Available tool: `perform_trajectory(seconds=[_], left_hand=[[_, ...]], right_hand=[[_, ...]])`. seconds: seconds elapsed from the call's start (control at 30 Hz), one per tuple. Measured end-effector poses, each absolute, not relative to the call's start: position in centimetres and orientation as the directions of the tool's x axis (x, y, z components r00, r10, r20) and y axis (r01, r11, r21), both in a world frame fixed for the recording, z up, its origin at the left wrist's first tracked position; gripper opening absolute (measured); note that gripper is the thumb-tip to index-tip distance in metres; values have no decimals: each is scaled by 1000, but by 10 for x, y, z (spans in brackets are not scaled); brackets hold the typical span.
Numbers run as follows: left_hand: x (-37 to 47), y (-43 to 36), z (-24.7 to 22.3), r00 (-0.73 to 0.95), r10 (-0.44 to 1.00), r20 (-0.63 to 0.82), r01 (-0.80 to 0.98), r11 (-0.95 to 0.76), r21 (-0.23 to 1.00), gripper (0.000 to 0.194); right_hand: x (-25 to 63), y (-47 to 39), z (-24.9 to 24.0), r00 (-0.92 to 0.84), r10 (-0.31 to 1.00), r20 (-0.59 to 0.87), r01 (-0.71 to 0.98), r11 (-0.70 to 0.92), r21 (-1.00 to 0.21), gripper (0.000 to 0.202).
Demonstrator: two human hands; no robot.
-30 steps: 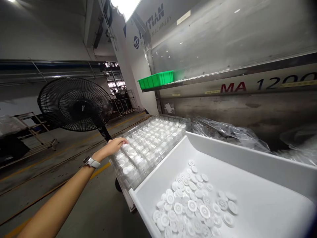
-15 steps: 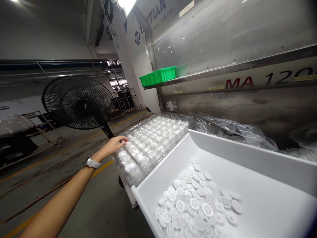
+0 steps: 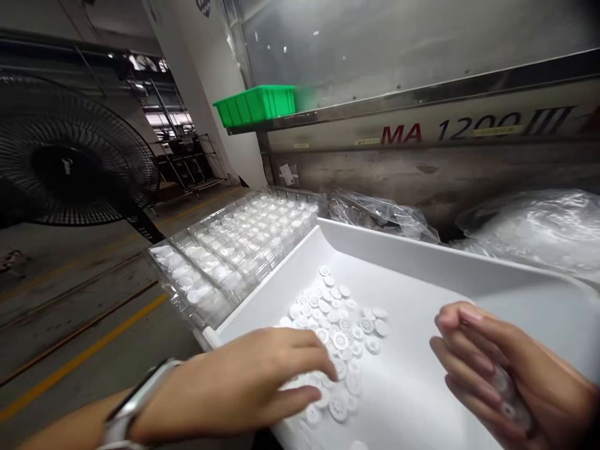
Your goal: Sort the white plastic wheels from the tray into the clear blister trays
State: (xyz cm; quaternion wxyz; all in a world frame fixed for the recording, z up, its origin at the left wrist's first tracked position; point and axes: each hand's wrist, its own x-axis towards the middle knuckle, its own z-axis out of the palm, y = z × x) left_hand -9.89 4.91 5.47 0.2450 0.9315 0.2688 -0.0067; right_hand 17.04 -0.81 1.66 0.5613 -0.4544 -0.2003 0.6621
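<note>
1. A big white tray [image 3: 422,262] is seen in the middle, with a pile of small white plastic wheels [image 3: 337,325] lying on its floor toward the near left corner.
2. The left hand [image 3: 248,387] is laid flat over the near edge of the pile, palm down, with the fingers stretched out and kept close together; the wheels are touched by the fingertips.
3. A watch [image 3: 135,403] is worn on the left wrist.
4. The right hand [image 3: 501,369] is held above the near right part of the tray, curled like a cup, with its fingers bent inward.
5. A few white wheels [image 3: 509,400] are held inside the curled right hand, but they are blurred and cannot be counted.
6. A clear plastic holder tray [image 3: 234,250] is set just beside the left edge of the white tray, and its little pockets are filled with white parts.
7. Clear plastic bags [image 3: 529,231] are piled behind the far edge of the white tray.
8. A green bin [image 3: 255,105] is placed on a ledge of the big grey machine [image 3: 422,169] at the back.
9. A black fan [image 3: 70,162] is seen at the far left.
</note>
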Motion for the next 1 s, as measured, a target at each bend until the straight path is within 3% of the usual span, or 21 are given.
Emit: perform_trajectory(seconds=[0.1, 0.3, 0.43, 0.63, 0.8, 0.9, 1.0], left_hand=[[-42, 61, 23, 883, 404, -238, 468, -795, 387, 33], [2, 109, -31, 783, 478, -397, 569, -808, 150, 46], [1, 105, -36, 781, 462, -420, 561, -815, 145, 40], [-14, 103, -35, 753, 447, -483, 606, -758, 243, 33], [-26, 120, -26, 717, 415, -561, 677, -606, 418, 33], [-31, 127, -14, 721, 380, -580, 693, -425, 583, 36], [-32, 123, -1, 719, 378, -583, 656, -91, 749, 39]], right_hand=[[175, -9, 20, 70, 934, -349, -529, -262, -807, 24], [165, -13, 29, 105, 953, -284, -443, -210, -871, 27], [166, -11, 31, 99, 962, -253, -413, -192, -890, 27], [170, -10, 33, 78, 969, -236, -386, -188, -903, 28], [170, -12, 36, 71, 971, -228, -368, -187, -911, 29], [170, -12, 35, 67, 971, -228, -352, -190, -916, 29], [170, -10, 33, 57, 971, -231, -319, -202, -926, 29]])
